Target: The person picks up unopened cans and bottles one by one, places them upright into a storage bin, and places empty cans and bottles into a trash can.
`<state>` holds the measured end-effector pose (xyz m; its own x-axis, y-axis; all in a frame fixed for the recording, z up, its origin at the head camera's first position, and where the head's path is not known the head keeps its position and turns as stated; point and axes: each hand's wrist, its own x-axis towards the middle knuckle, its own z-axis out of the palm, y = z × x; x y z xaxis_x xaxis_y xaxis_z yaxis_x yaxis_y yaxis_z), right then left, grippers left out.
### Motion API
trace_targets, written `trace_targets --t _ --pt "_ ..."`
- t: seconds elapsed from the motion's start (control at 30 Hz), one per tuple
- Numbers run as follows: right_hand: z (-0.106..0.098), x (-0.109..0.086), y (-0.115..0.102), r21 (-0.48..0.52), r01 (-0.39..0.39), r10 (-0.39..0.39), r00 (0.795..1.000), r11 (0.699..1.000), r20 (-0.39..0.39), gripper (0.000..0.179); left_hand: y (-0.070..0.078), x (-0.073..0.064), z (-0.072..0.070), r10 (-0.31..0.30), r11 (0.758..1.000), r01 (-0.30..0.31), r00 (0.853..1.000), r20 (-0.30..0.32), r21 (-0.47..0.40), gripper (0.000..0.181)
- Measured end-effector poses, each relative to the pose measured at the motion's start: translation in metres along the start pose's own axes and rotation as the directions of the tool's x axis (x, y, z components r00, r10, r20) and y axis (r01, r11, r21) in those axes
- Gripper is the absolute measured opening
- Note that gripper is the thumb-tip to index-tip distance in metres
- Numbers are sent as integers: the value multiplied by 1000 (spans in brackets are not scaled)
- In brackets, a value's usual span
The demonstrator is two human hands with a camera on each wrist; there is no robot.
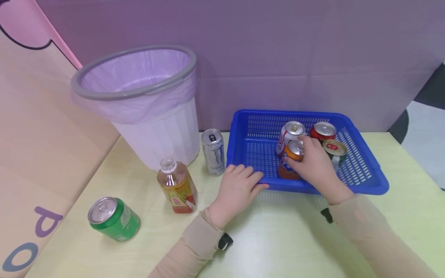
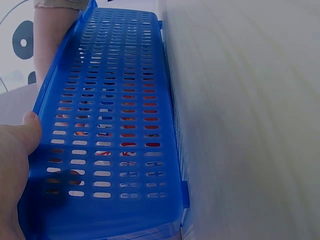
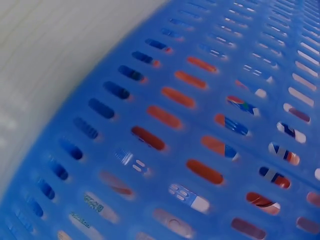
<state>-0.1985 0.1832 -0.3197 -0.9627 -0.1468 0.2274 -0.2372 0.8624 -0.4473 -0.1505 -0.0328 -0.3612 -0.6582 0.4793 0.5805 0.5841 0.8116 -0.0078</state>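
In the head view my right hand (image 1: 316,162) holds an orange soda can (image 1: 293,160) upright inside the blue plastic basket (image 1: 377,181), thumb on one side and fingers on the other. Around that can stand a white-and-red can (image 1: 291,133), a red can (image 1: 323,132) and a dark green can (image 1: 335,150). My left hand (image 1: 240,189) grips the basket's near left corner. From the left wrist, the thumb (image 2: 31,132) lies against the rim of the slotted basket (image 2: 105,215). The right wrist view shows orange can parts (image 3: 164,116) through the slots; that hand is hidden there.
Left of the basket stand a silver Monster can (image 1: 213,154) and an uncapped bottle (image 1: 179,189) with amber contents. A green can (image 1: 116,220) leans at the table's left. Behind them is a white bin (image 1: 167,129) with a purple liner and grey rim. A wall backs the table.
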Motion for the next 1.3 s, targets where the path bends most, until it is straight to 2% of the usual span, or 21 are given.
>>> trace_targets --t 0.23,0.33,0.4,0.53,0.73,0.87,1.03,1.17,1.3 --pt "0 -3 -1 16 54 -53 995 998 -79 57 0 0 1 -6 1000 6 1000 8 -9 30" --pt "0 -5 -2 36 122 -115 981 992 -158 49 0 0 1 -7 1000 7 1000 13 -7 29" --pt "1 -7 -3 45 188 -173 958 981 -228 42 0 0 1 -7 1000 7 1000 15 -5 29" --pt "3 -9 -3 17 312 -288 895 950 -342 31 -1 -1 1 -6 1000 6 1000 16 3 29" --pt "5 -10 1 -21 401 -375 834 916 -404 20 0 -1 1 -2 1000 2 1000 3 4 29" --pt "4 -14 4 -56 447 -426 799 893 -425 21 0 0 2 4 1000 -4 1000 -7 2 29" --pt "5 -25 8 -113 510 -510 768 853 -388 14 1 0 3 4 1000 -4 1000 -4 5 31" --pt "7 -33 11 -132 538 -547 761 832 -348 13 1 0 2 -1 1000 1 1000 -8 2 30" --pt "9 -38 11 -121 541 -549 773 832 -318 19 1 -1 1 -6 1000 6 1000 -11 6 30"
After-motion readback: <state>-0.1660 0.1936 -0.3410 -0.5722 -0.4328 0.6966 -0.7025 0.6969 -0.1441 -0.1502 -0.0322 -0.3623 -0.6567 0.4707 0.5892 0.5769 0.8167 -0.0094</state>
